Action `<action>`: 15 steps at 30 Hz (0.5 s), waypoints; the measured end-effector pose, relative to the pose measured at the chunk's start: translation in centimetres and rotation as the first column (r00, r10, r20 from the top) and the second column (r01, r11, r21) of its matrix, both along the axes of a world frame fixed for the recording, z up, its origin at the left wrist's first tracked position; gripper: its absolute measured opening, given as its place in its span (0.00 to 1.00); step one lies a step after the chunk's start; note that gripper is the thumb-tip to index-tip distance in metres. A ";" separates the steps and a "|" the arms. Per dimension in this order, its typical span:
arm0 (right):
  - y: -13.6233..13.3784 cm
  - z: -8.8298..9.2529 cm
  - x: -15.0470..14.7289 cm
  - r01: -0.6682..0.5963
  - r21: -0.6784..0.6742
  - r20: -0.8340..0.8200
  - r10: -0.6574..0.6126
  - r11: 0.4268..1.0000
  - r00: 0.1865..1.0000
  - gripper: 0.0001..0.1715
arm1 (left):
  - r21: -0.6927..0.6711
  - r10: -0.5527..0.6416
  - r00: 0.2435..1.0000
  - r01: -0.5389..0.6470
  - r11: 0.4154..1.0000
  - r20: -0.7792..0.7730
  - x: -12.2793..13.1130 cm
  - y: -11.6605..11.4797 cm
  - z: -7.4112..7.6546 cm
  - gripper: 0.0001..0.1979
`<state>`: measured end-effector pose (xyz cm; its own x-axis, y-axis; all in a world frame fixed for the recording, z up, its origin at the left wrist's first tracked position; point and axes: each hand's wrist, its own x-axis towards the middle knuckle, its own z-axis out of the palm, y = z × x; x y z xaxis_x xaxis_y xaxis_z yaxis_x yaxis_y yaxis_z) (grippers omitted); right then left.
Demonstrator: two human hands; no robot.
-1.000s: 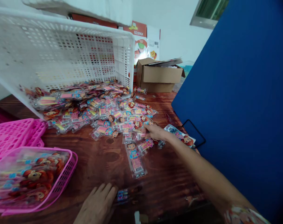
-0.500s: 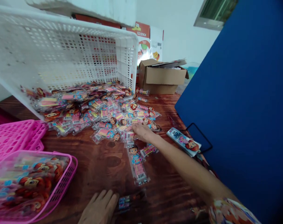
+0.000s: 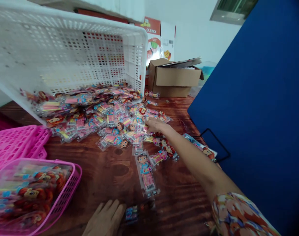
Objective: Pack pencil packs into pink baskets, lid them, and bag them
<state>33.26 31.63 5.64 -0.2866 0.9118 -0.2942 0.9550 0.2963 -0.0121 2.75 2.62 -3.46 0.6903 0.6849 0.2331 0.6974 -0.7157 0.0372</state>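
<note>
My right hand reaches out over the right side of a loose heap of small clear candy-stick packets. Its fingers are extended down onto the packets and seem to grip none; the fingertips are partly blurred. Flat on the table at the bottom lies my left hand, fingers stretched out. Just right of its fingertips is a dark packet. A single packet with a cartoon figure lies lengthwise between the two hands. Near my right forearm rest a pink-labelled packet and a red-haired-figure packet.
A white plastic crate lies tipped toward me, spilling packets. At left stand a pink basket filled with packets and stacked pink baskets. Behind is a cardboard box; a blue panel borders the right, beside a packet bundle.
My right hand has moved slightly up and away over the heap. Some packets near its wrist now lie closer to me. My left hand stays put.
</note>
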 end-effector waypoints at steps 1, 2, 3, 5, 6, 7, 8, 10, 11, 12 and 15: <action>-0.3 0.0 -0.1 -0.014 0.012 0.004 0.014 1.000 1.000 0.26 | 0.001 0.001 1.000 -0.001 1.000 0.003 0.0 0.0 0.1 0.21; -0.4 -0.1 -0.1 -0.026 0.016 0.007 0.026 1.000 1.000 0.25 | 0.008 -0.010 1.000 0.010 1.000 0.001 0.1 -0.1 0.2 0.21; -0.5 0.0 -0.2 -0.034 0.013 0.010 0.034 0.999 0.999 0.25 | 0.016 -0.026 1.000 0.026 1.000 -0.003 0.1 -0.1 0.3 0.20; -0.6 0.0 -0.2 -0.046 0.007 0.012 0.046 0.999 0.999 0.25 | 0.020 -0.017 1.000 0.017 1.000 -0.006 0.4 -0.3 0.3 0.20; -0.7 0.1 -0.2 -0.051 0.010 0.009 0.051 0.999 0.999 0.25 | 0.022 0.011 1.000 -0.011 1.000 -0.005 0.5 -0.4 0.2 0.19; -0.8 0.1 -0.2 -0.056 0.019 0.003 0.056 0.998 0.998 0.25 | 0.025 0.042 0.999 -0.042 0.999 -0.004 0.7 -0.5 0.0 0.19; -1.0 0.1 -0.2 -0.061 0.032 -0.005 0.062 0.998 0.998 0.25 | 0.032 0.070 0.998 -0.070 0.997 0.001 0.8 -0.6 -0.1 0.19; -1.4 0.0 0.0 -0.064 0.054 -0.024 0.066 0.996 0.998 0.24 | 0.063 0.079 0.996 -0.081 0.995 0.035 0.9 -0.6 -0.3 0.18; -1.7 -0.1 0.1 -0.060 0.060 -0.035 0.062 0.996 0.997 0.24 | 0.070 0.057 0.997 -0.060 0.996 0.050 0.9 -0.5 -0.2 0.17; -1.9 -0.1 0.3 -0.053 0.062 -0.047 0.056 0.997 0.997 0.25 | 0.069 0.025 0.998 -0.029 0.997 0.060 0.8 -0.4 0.0 0.17; -1.9 -0.3 0.7 0.000 0.042 -0.078 0.003 0.999 0.997 0.32 | 0.010 -0.025 0.999 0.024 1.000 0.039 0.6 0.0 0.9 0.18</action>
